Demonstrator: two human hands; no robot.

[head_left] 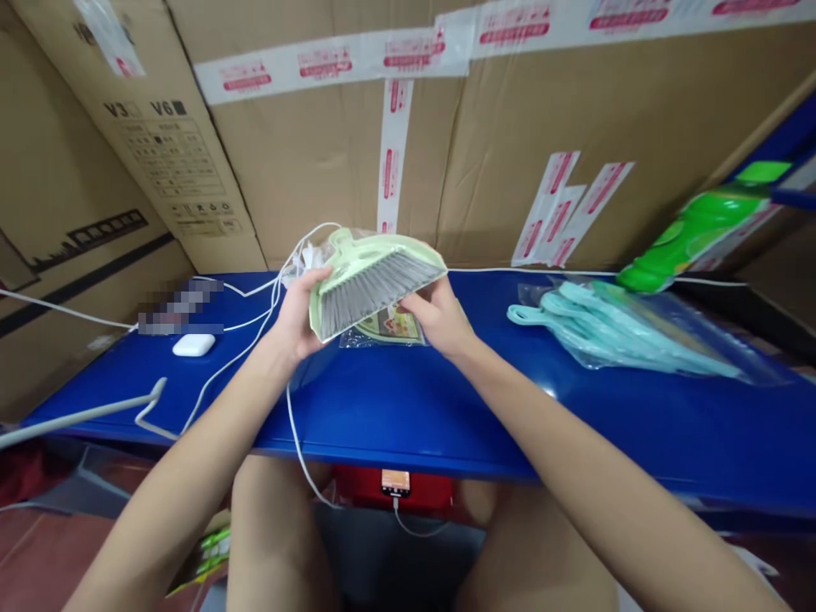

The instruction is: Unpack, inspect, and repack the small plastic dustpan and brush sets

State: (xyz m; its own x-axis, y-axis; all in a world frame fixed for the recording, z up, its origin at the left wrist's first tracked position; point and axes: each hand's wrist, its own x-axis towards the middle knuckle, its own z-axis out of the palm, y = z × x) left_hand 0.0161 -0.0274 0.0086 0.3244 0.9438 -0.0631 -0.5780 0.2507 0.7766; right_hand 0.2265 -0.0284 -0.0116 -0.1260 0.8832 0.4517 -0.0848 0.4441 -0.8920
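Note:
A small light-green hand brush (386, 285) with grey bristles is held above the blue table, bristles facing me. It appears to lie against a pale green dustpan, whose edge shows at the lower left. My left hand (299, 314) is closed around the left end, and my right hand (439, 310) grips the right end with fingers near the bristles. Beneath, a plastic-wrapped piece with a printed label (392, 325) rests on the table, partly hidden by the brush.
Teal plastic pieces in clear bags (612, 327) lie at the right, beside a leaning green bottle (701, 225). A white earphone case (194, 344), white cables and a bent pale rod (82, 416) are at left. Cardboard boxes (306, 170) stand behind the blue table (408, 408). A phone (396, 483) sits below.

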